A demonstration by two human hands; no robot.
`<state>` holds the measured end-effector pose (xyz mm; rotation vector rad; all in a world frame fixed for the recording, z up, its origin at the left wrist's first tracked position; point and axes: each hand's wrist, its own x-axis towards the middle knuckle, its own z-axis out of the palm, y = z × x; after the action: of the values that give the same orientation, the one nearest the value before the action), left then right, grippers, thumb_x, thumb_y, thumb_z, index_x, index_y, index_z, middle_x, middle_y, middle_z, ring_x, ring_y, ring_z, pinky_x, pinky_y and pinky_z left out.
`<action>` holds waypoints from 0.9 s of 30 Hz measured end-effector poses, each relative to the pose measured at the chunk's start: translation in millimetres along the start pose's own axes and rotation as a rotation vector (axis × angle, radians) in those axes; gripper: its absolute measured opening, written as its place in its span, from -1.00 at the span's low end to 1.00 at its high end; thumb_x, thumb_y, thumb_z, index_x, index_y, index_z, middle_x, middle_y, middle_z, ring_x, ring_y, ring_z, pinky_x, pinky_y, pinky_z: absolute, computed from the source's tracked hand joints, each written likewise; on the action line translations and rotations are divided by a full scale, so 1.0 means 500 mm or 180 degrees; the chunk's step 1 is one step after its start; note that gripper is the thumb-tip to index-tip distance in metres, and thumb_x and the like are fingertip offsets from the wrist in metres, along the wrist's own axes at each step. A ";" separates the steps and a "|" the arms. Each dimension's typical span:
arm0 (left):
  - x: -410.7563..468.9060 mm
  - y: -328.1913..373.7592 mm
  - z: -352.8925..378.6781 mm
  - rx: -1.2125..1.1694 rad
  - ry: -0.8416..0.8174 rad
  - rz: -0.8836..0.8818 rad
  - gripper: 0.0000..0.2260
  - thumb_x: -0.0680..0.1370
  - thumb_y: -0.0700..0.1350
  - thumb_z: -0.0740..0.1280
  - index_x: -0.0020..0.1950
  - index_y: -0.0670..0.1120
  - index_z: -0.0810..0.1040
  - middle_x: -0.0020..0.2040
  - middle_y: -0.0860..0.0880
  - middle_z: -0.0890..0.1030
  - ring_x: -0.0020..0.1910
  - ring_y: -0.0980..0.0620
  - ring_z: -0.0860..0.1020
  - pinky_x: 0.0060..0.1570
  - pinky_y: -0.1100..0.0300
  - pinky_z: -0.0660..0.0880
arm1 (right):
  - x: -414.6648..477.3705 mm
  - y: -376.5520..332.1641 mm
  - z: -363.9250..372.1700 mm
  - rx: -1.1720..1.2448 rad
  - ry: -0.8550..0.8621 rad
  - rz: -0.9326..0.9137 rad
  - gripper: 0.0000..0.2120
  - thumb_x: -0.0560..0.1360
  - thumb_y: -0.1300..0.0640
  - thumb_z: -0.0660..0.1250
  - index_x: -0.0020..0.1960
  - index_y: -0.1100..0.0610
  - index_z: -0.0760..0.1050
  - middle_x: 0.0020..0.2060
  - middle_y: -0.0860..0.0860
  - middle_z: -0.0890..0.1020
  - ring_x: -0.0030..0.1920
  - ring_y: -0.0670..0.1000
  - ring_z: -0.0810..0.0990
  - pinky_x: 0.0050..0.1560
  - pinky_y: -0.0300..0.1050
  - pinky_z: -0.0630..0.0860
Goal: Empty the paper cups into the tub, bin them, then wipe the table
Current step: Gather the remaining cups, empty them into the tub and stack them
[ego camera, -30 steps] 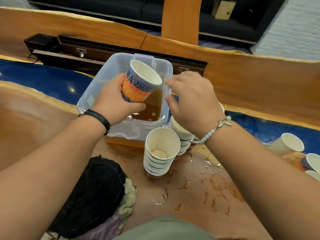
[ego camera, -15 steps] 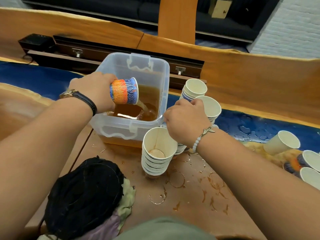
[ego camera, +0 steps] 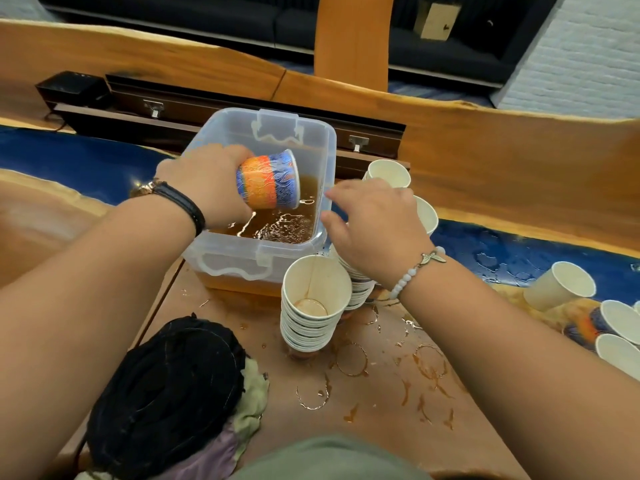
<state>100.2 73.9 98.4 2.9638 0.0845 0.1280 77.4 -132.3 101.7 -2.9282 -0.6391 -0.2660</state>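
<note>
Pouring: left hand (ego camera: 207, 183) grips the patterned cup (ego camera: 268, 180), tipped sideways over the tub (ego camera: 256, 268) at 12 o'clock; no stream shows, so it is likely drained.
Right hand (ego camera: 377, 230): fingers loosely spread, holding nothing, above the far stack (ego camera: 360, 292) at 1 o'clock.
Next: probably nest the cup on the near stack (ego camera: 313, 320); binning and wiping not yet done.

Dark sofa (ego camera: 242, 15) across 12 o'clock behind wooden post (ego camera: 351, 39); black box (ego camera: 71, 88) at 10 o'clock, beside dark rail (ego camera: 214, 102) bearing metal clips (ego camera: 152, 108); white brick wall (ego camera: 581, 64) at 2 o'clock.
</note>
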 end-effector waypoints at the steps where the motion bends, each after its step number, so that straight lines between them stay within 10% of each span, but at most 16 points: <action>1: -0.005 0.005 0.007 -0.0629 0.0039 0.0188 -0.44 0.33 -0.06 0.53 0.27 0.10 0.40 0.01 0.01 0.53 -0.02 -0.03 0.52 0.01 0.04 0.49 | -0.002 0.000 -0.010 0.0248 0.0312 0.0045 -0.67 0.59 -0.06 0.14 0.29 0.00 0.47 0.25 -0.07 0.52 0.29 0.02 0.40 0.23 0.05 0.29; 7: -0.038 0.049 0.068 -0.2704 0.0135 0.1219 -0.33 0.25 0.06 0.54 0.31 0.18 0.38 0.15 0.09 0.54 0.11 0.15 0.54 0.08 0.17 0.53 | -0.021 -0.001 -0.032 0.0640 0.1333 -0.0436 -0.81 0.45 0.05 0.28 -0.11 0.13 0.61 -0.20 0.03 0.64 -0.15 0.11 0.55 -0.22 -0.14 0.32; 17: -0.022 0.027 0.135 -0.0112 0.0348 -0.0117 -0.51 0.58 0.28 0.02 0.42 0.10 0.34 0.36 0.02 0.45 0.33 -0.07 0.42 0.38 -0.35 -0.14 | -0.114 -0.007 -0.086 0.0401 0.0875 -0.1001 -0.76 0.46 0.11 0.18 -0.20 0.14 0.60 -0.32 0.03 0.59 -0.26 0.13 0.50 -0.30 0.01 0.48; 27: -0.015 0.026 0.140 0.0148 0.0029 -0.0059 -0.48 0.56 0.34 -0.06 0.41 0.14 0.35 0.39 0.05 0.43 0.38 -0.02 0.36 0.41 -0.33 -0.12 | -0.146 -0.006 0.076 0.0028 0.0327 -0.1134 -0.68 0.48 0.03 0.12 -0.01 0.01 0.64 -0.19 -0.08 0.65 -0.07 0.06 0.59 -0.13 -0.03 0.47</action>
<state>99.5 48.4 31.2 3.0080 0.1178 0.1392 16.4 -152.6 50.5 -2.7532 -1.1390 -0.4438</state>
